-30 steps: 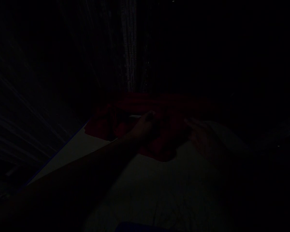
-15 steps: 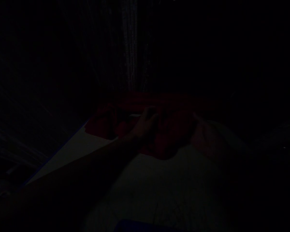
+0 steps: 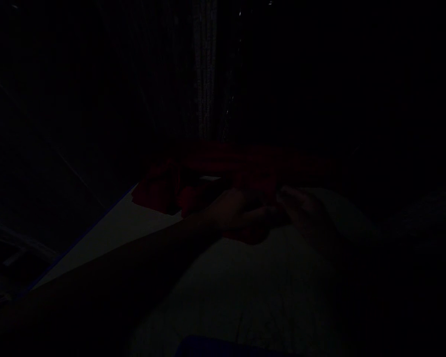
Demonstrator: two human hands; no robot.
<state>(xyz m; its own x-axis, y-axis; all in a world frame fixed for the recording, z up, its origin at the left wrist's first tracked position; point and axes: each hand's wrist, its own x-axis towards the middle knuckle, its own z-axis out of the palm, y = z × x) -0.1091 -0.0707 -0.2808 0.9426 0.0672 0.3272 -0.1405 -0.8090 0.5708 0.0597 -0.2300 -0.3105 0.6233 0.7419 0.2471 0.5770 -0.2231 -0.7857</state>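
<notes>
The picture is very dark. A crumpled red cloth (image 3: 158,191) lies across the far part of a pale tabletop (image 3: 215,282). My left hand (image 3: 236,210) reaches in from the lower left and rests on the cloth's middle, its fingers bent and pointing right, gripping the fabric as far as the gloom shows. Close to those fingertips, my right hand (image 3: 305,208) comes from the right, with its fingers closed at the cloth's right-hand part. The exact fold between the two hands is hidden by fingers and shadow.
A blue edge (image 3: 87,229) runs along the tabletop's left side. Something dark blue (image 3: 208,345) shows at the bottom of the view. Beyond the cloth rises a faint greyish upright strip (image 3: 206,69). Deep shadow covers the right side.
My left hand has come down nearer to me and to the right over the cloth. My right hand has moved left, and the cloth's right part has bunched leftward between them.
</notes>
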